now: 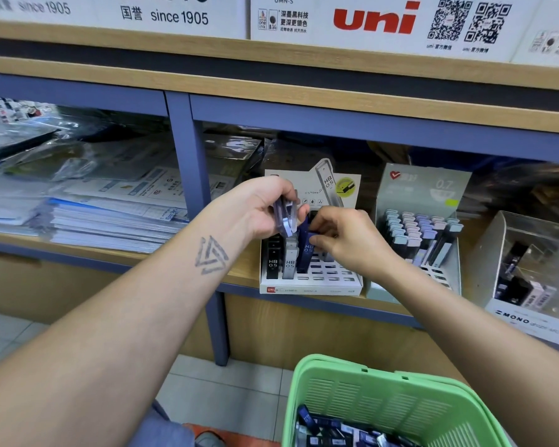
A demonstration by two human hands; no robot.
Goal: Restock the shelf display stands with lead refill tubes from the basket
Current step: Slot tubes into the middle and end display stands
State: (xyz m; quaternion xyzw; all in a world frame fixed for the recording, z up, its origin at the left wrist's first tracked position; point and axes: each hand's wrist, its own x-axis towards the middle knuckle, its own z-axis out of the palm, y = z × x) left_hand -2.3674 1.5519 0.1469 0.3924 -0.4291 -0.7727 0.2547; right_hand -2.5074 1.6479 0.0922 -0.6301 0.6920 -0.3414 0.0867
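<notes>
A white display stand for HB 0.5 lead refills sits on the lower shelf, with black, grey and dark blue tubes standing in its left slots. My left hand holds a small bunch of pale purple refill tubes above the stand. My right hand pinches a dark blue tube that stands in a slot of the stand. The green basket at the bottom holds several more tubes.
A grey 0.7 stand filled with pastel tubes stands just right of the white one, and a clear MONO box lies further right. Stacks of plastic-wrapped paper fill the left bay behind a blue post.
</notes>
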